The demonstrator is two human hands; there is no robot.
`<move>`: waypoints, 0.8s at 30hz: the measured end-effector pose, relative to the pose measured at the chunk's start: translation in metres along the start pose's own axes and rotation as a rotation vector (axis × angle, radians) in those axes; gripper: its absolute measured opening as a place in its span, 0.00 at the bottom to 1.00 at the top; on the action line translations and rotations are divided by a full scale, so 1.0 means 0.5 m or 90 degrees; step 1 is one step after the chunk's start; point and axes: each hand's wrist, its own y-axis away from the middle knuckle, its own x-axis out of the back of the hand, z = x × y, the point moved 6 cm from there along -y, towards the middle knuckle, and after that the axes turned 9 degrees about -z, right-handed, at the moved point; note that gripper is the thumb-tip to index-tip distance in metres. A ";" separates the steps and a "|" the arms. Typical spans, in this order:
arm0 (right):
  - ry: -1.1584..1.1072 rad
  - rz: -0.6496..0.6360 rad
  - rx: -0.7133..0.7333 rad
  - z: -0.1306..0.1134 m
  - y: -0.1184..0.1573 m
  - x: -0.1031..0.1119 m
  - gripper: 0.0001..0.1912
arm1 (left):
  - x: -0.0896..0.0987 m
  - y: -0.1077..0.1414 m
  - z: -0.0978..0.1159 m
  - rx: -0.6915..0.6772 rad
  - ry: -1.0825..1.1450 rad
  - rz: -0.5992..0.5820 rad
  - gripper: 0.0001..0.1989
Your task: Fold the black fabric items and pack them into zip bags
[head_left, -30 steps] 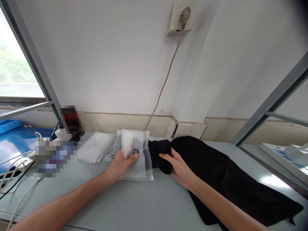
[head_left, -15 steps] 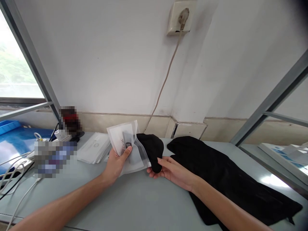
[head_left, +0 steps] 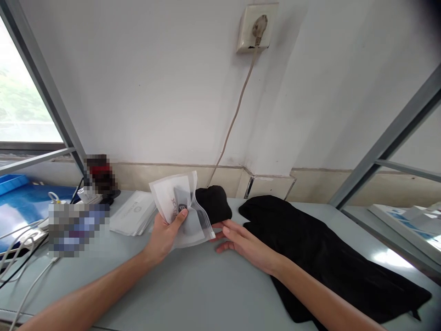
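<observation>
Left hand [head_left: 168,233] clamps the printed bag [head_left: 195,226]; right hand [head_left: 248,242] has loosened its pinch, fingers spread below the black bundle [head_left: 214,205], which sits at the bag's mouth, seemingly only partly inside, near the larger black cloth [head_left: 315,248].

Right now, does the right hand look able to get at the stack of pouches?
Probably not directly: the left hand, gripping a printed pouch, stands between the right hand and the stack.
</observation>
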 end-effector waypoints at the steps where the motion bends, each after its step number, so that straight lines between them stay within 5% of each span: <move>1: -0.034 0.017 0.020 0.000 -0.001 0.003 0.19 | -0.004 0.000 -0.003 0.014 0.007 -0.020 0.21; 7: -0.133 0.235 0.053 0.002 0.003 0.044 0.19 | -0.047 0.018 -0.008 0.091 -0.026 -0.214 0.19; 11: -0.133 0.296 0.139 -0.022 0.006 0.063 0.20 | -0.067 0.035 -0.011 0.146 0.007 -0.306 0.19; 18: -0.135 0.298 0.111 -0.025 0.016 0.065 0.24 | -0.059 0.026 -0.035 0.209 0.100 -0.238 0.23; 24: -0.107 0.231 0.073 -0.015 0.019 0.048 0.17 | -0.046 0.023 -0.042 0.220 0.123 -0.175 0.22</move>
